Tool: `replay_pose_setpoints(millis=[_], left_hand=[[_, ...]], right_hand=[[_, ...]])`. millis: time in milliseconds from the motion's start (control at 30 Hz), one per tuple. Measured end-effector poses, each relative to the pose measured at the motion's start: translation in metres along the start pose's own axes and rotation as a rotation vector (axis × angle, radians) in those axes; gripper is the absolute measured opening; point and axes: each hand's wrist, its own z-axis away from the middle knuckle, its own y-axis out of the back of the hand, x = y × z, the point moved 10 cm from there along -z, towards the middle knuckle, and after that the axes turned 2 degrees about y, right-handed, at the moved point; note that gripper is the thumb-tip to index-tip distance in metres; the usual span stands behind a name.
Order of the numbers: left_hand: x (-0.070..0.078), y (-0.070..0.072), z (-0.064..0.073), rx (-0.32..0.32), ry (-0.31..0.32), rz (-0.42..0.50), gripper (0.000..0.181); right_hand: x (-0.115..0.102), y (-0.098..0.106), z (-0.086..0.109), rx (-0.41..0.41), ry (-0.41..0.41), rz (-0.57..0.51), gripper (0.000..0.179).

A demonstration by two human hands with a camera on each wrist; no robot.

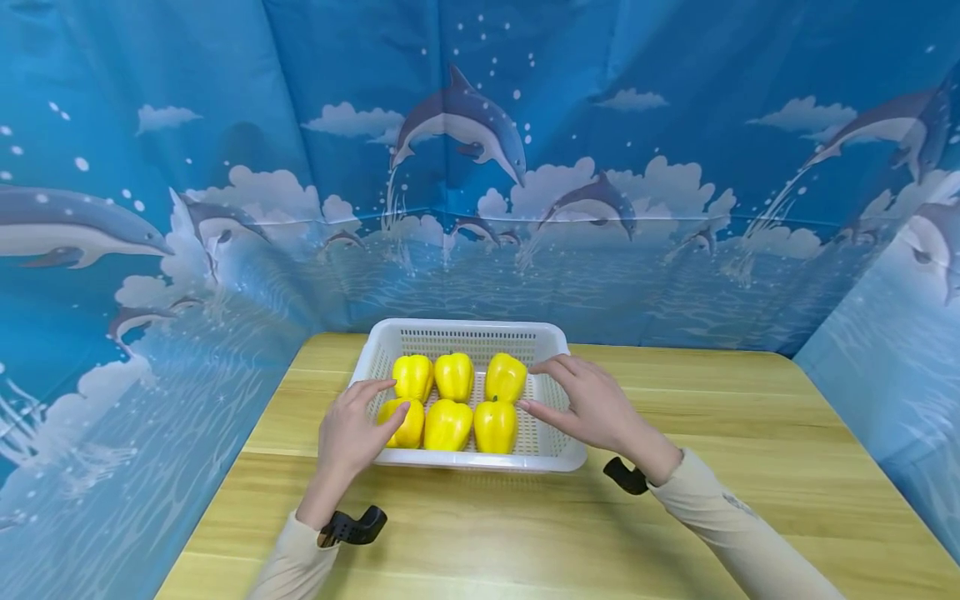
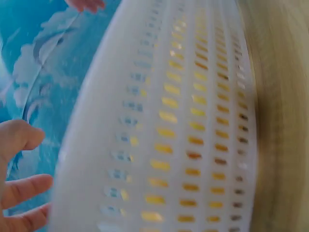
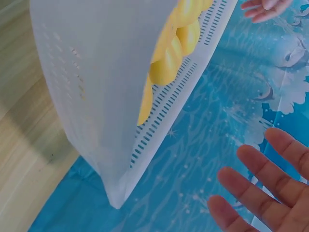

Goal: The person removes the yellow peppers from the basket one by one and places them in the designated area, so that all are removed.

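Six glossy yellow peppers [image 1: 447, 425], white basket [image 1: 468, 324], left fingers [image 2: 28, 189] and right fingers [image 3: 264, 167] parted, empty

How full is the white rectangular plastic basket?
Partly full: six yellow bell peppers lie inside the basket, with space around them.

Six peppers [image 1: 448, 425] lie in a basket [image 1: 480, 461] on the table [image 1: 510, 533].
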Motion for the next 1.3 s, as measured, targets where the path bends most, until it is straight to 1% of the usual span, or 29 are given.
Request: replay_pose_setpoints(millis=[100,267,367,400,467,633,700,767,833,967,1100,1200,1300], left_hand=[[-0.015,-0.005,0.003,-0.033,0.060,0.000,0.049],[-0.037,-0.015,0.008,-0.101,0.163,-0.010,0.064],[-0.049,-0.019,0.010,-0.121,0.226,0.028,0.071],[-0.053,-0.020,0.011,-0.124,0.247,0.054,0.071],[-0.061,-0.022,0.012,-0.137,0.306,0.135,0.069],[-0.082,-0.031,0.018,-0.162,0.503,0.437,0.059],[-0.086,-0.035,0.020,-0.161,0.551,0.526,0.057],[-0.087,-0.036,0.021,-0.164,0.567,0.580,0.055],[-0.087,-0.038,0.021,-0.165,0.575,0.610,0.051],[-0.088,-0.039,0.022,-0.160,0.590,0.654,0.047],[-0.089,-0.040,0.024,-0.153,0.606,0.696,0.046],[-0.089,-0.042,0.024,-0.146,0.608,0.717,0.045],[-0.089,-0.042,0.024,-0.137,0.605,0.727,0.045]], right_hand=[[0.000,-0.003,-0.004,-0.036,-0.017,-0.023,0.049],[0.003,-0.014,-0.009,-0.130,-0.062,-0.043,0.054],[0.004,-0.020,-0.013,-0.180,-0.084,-0.059,0.058],[0.005,-0.022,-0.014,-0.192,-0.090,-0.065,0.059],[0.006,-0.025,-0.017,-0.209,-0.097,-0.074,0.058],[0.009,-0.031,-0.025,-0.241,-0.098,-0.061,0.048],[0.011,-0.034,-0.029,-0.262,-0.105,-0.052,0.046],[0.013,-0.039,-0.033,-0.295,-0.117,-0.056,0.046],[0.016,-0.045,-0.036,-0.347,-0.137,-0.077,0.048],[0.021,-0.063,-0.040,-0.492,-0.175,-0.139,0.053],[0.027,-0.079,-0.041,-0.621,-0.240,-0.206,0.052],[0.032,-0.090,-0.040,-0.687,-0.304,-0.236,0.054],[0.036,-0.099,-0.038,-0.735,-0.353,-0.247,0.059]])
